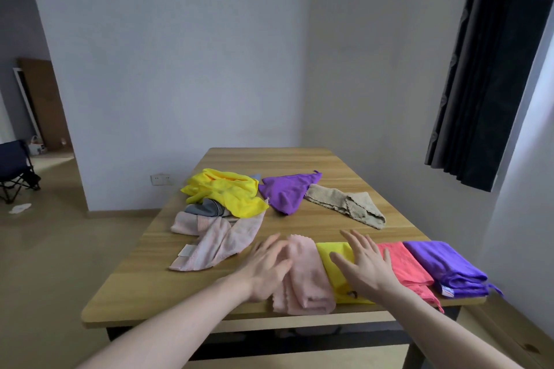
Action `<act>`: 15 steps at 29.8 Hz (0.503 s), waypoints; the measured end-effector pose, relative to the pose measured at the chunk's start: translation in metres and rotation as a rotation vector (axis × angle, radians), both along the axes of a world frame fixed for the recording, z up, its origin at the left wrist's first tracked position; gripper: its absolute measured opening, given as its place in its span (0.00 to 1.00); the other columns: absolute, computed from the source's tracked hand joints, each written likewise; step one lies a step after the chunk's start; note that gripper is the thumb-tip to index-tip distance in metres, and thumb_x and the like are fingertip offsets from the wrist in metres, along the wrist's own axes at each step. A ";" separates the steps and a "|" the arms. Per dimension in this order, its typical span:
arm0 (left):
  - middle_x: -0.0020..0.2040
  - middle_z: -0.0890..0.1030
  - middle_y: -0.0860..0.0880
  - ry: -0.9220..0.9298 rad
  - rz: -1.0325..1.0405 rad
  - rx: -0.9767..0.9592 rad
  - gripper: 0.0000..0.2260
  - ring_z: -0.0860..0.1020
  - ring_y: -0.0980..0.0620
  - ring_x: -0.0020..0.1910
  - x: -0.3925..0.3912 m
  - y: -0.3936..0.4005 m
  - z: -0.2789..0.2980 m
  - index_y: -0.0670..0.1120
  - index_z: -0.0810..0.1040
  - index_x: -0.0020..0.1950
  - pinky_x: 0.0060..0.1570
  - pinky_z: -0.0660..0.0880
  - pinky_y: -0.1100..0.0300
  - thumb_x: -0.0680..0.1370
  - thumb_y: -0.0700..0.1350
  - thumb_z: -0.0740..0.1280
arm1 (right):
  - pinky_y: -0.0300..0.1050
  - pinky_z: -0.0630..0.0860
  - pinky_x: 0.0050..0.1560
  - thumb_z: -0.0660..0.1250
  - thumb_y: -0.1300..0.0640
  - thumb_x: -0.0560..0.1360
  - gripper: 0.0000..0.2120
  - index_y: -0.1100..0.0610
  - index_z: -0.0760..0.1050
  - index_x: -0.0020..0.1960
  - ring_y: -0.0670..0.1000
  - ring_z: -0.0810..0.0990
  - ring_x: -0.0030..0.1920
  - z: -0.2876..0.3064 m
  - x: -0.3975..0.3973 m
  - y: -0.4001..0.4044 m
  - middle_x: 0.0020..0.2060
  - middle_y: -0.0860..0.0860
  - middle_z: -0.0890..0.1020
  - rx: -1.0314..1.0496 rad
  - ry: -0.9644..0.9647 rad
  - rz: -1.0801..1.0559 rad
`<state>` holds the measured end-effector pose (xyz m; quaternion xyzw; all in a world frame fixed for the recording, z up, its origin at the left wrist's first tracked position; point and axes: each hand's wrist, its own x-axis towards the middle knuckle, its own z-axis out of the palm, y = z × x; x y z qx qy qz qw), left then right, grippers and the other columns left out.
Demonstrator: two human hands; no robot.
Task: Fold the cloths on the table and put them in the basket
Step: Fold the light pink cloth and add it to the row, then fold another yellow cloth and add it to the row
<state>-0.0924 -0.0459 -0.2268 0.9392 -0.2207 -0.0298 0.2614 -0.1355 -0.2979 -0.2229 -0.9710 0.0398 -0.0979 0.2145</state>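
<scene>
A folded pale pink cloth (308,278) lies at the near edge of the wooden table (186,284). My left hand (266,266) rests with straight fingers on its left side. My right hand (364,263) hovers open over a folded yellow cloth (335,269) next to it. A folded coral cloth (404,266) and a folded purple cloth (446,266) continue the row to the right. Unfolded cloths lie farther back: a pink one (215,240), a grey striped one (207,208), a yellow one (224,192), a purple one (287,192) and a beige one (347,207). No basket is in view.
A dark curtain (491,69) hangs at the right by the window. On the left, the floor opens to another room with a folding chair (15,171). White walls stand behind the table.
</scene>
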 end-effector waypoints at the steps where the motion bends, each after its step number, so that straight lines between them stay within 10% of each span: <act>1: 0.83 0.53 0.52 -0.016 0.030 0.007 0.26 0.50 0.52 0.82 0.004 0.008 0.005 0.54 0.63 0.79 0.79 0.49 0.50 0.81 0.58 0.55 | 0.66 0.43 0.79 0.56 0.33 0.79 0.32 0.40 0.54 0.81 0.52 0.48 0.82 0.005 0.002 0.006 0.82 0.45 0.54 0.008 -0.032 0.015; 15: 0.82 0.56 0.49 -0.217 0.237 0.485 0.19 0.54 0.45 0.80 0.109 0.079 0.061 0.53 0.76 0.69 0.77 0.53 0.48 0.82 0.53 0.56 | 0.63 0.48 0.78 0.50 0.35 0.80 0.28 0.39 0.57 0.79 0.51 0.52 0.80 -0.024 0.032 0.078 0.77 0.39 0.62 -0.114 0.002 0.184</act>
